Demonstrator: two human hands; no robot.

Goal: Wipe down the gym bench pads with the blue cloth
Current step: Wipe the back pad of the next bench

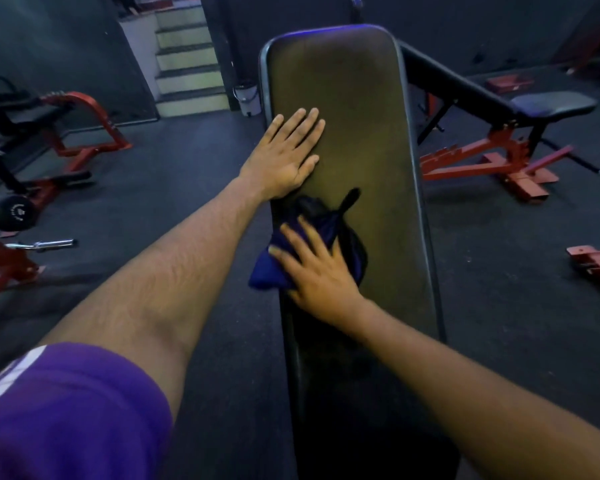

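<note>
Item: blue cloth [281, 268]. Bunched and folded, lying on the left edge of the bench pad [354, 133], one corner spilling over the side. Soft and limp, and by its look light; it will crumple under pressure rather than slide as a sheet, so it is best worked under a flat palm, or gathered at its thick middle fold if it must be lifted. A dark strap or tag [350, 199] shows just beyond it; whether it belongs to the cloth cannot be told.

Right hand [317, 268]: laid on top of the cloth, fingers spread and fairly straight, pressing it to the pad rather than gripping it.

Left hand [286, 157]: flat on the pad's left edge, just beyond the cloth, fingers straight and close together, holding nothing. It appears to steady the tabletop.

Bench pad: long, dark, smooth upholstery with a piped rim, narrowing away from the viewer. Firm padding, likely a little slick, so the cloth may skate unless pressed. The far half lies beyond both hands and looks yet to be wiped.

Surroundings: second bench [548, 105] on a red frame to the right, well apart; red machine frame [84, 126] and a barbell end [42, 244] to the left; stairs [187, 60] and a small white bin [248, 98] at the back; dark rubber floor [174, 188]; purple shorts [66, 410] in the near left corner.
</note>
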